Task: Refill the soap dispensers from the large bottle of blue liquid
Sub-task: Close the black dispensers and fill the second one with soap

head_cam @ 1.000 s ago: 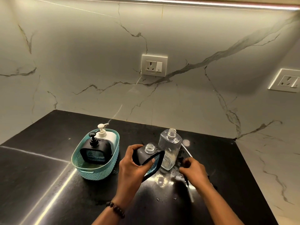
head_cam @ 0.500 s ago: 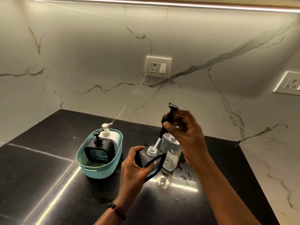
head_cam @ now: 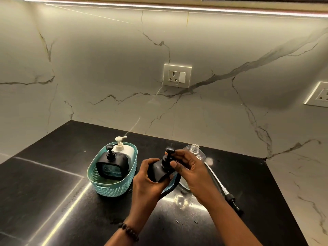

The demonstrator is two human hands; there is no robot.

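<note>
Altogether three dispensers: two in the basket (head_cam: 113, 189), one (head_cam: 158, 172) held.

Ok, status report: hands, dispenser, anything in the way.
Left hand grips black dispenser body. Right hand pinches pump head at its neck. Clear bottle stands uncapped behind. Loose pump tube lies on counter, right side.

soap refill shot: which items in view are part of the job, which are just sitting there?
In the job:
- black dispenser, gripped by the left hand
- its black pump, pinched by the right hand
- clear bottle, neck open
- loose pump with tube on the counter
- basket holding a second black dispenser and a white dispenser

Lying about:
- wall socket
- second socket
</note>
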